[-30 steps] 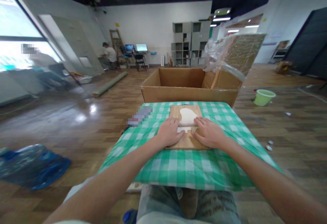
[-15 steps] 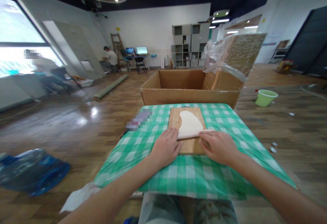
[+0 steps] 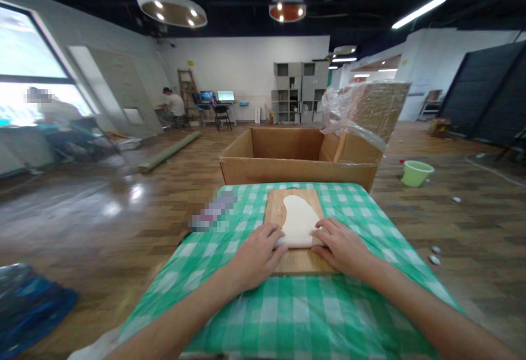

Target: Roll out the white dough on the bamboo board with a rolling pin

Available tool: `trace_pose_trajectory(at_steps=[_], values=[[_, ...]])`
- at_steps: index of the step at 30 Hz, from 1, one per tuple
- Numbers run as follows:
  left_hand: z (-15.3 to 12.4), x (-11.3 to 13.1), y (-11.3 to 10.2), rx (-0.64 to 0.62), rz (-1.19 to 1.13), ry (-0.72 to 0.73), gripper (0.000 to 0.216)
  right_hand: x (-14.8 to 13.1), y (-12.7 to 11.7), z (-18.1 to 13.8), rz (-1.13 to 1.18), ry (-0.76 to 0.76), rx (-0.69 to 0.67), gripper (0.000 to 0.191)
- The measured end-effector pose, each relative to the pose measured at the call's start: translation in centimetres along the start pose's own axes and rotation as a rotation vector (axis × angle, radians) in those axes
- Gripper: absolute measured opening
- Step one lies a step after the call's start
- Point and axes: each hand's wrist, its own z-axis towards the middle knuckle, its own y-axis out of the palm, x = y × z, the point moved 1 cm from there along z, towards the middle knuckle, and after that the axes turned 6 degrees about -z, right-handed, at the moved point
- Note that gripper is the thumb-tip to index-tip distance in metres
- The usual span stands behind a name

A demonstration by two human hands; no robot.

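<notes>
A flat, pale sheet of dough (image 3: 299,215) lies on a wooden cutting board (image 3: 274,206), narrowing toward the far end. Along its near edge runs a thick white roll, which looks like dough turned over on itself. My left hand (image 3: 257,253) has its fingers and thumb closed around the left end of this roll. At the right end, my right hand (image 3: 343,245) grips it with curled fingers, its thumb on the near side. The fingers partly hide both ends of the roll. Bare wood shows on the near side of the dough.
A green-and-white checked cloth (image 3: 361,239) covers the table. A blurred-out flat object (image 3: 213,210) lies at its left edge. Beyond stands a large open cardboard box (image 3: 287,171). A green bucket (image 3: 417,173) is right, a blue plastic bag (image 3: 33,310) left. Two people sit farther back.
The view has tilted up slightly, so everything sits lower in the picture. Both hands stay at the near edge of the dough, and the right fingers have become more curled.
</notes>
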Motion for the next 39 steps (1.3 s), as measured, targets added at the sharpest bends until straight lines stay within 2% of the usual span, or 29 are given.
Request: trace_pose_trajectory(at_steps=[3, 6, 9, 13, 16, 20, 26, 28, 31, 34, 37, 39], values=[[3.2, -1.9, -1.4, -0.007, -0.125, -0.018, 0.038, 0.1, -0.1, 0.0, -0.013, -0.032, -0.04, 0.011], [8.0, -4.3, -1.8, 0.007, -0.15, -0.06, 0.035, 1.1, -0.6, -1.5, 0.026, 0.017, -0.088, 0.01], [12.8, -5.7, -0.8, -0.145, -0.13, -0.017, 0.044, 3.5, -0.9, -4.5, 0.105, 0.128, -0.155, 0.013], [17.0, -5.3, 1.3, -0.361, -0.084, 0.165, 0.07, 7.6, -1.2, -8.9, 0.249, 0.333, -0.191, 0.025], [18.5, -4.7, 2.3, -0.383, -0.006, 0.221, 0.074, 9.7, -1.3, -10.9, 0.31, 0.489, -0.157, 0.033], [18.8, -5.1, 3.0, -0.307, 0.052, 0.144, 0.083, 10.4, -1.0, -10.9, 0.31, 0.607, -0.172, 0.039], [16.5, -5.4, 3.1, -0.276, 0.079, -0.045, 0.087, 10.0, -0.1, -7.3, 0.084, 0.691, -0.221, 0.031], [15.1, -5.1, 2.7, -0.267, 0.044, -0.059, 0.081, 9.6, -0.1, -6.0, 0.024, 0.692, -0.272, 0.029], [13.1, -4.9, 1.7, -0.258, -0.065, -0.056, 0.062, 8.5, -0.5, -4.6, -0.041, 0.684, -0.363, 0.029], [11.4, -4.9, 0.5, -0.332, -0.243, -0.03, 0.041, 7.5, -1.3, -3.5, -0.071, 0.637, -0.413, 0.032], [10.4, -4.7, -0.4, -0.355, -0.425, -0.001, 0.034, 7.0, -2.4, -1.5, -0.082, 0.604, -0.358, 0.045], [10.1, -4.6, -0.5, -0.274, -0.497, 0.031, 0.035, 6.7, -3.0, 0.6, -0.046, 0.585, -0.24, 0.053]])
